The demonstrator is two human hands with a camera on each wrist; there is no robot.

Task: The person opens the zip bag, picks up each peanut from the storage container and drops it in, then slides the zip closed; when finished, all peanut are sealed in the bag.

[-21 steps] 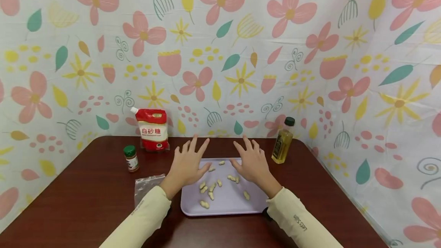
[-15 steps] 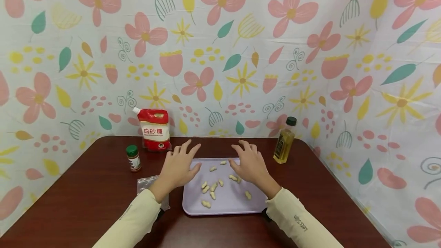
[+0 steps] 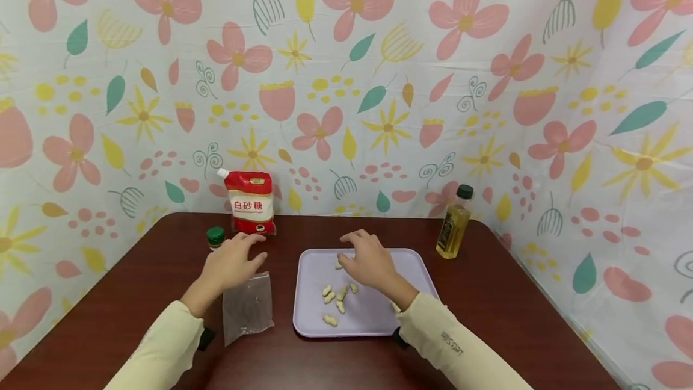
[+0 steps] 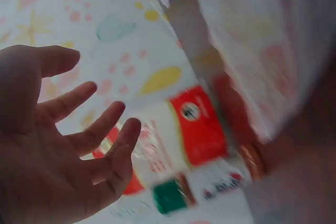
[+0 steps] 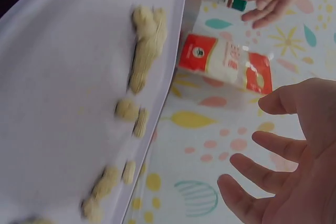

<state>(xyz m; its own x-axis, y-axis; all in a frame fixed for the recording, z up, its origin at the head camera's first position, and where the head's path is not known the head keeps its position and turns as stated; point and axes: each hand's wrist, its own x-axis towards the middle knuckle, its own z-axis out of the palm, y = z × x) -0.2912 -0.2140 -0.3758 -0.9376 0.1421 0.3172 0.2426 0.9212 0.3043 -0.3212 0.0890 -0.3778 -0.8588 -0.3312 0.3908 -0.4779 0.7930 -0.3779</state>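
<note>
My left hand point(image 3: 230, 263) is held in the air with fingers loosely bent, overlapping the green-capped spice jar point(image 3: 215, 235) in the head view. Just below that hand lies a clear plastic zip bag point(image 3: 248, 309), flat on the table. My right hand point(image 3: 370, 260) hovers over the lilac tray point(image 3: 305, 275), its fingers relaxed and holding nothing. Several unshelled peanuts point(image 3: 330, 320) are scattered on the tray, some hidden behind the right hand and forearm. In the right wrist view, peanuts point(image 5: 142, 69) show up close, to the left of the right hand's fingers.
A red and white pouch of white sugar point(image 3: 251, 204) stands at the back left of the dark brown table point(image 3: 130, 294). An oil bottle point(image 3: 455, 224) with a dark cap is at the back right. Flower-patterned cloth point(image 3: 346, 95) hangs behind and along the right side.
My left hand has moved left, away from the tray's left side to over the plastic bag. My right hand has shifted slightly left over the tray. The head view has turned a little left.
</note>
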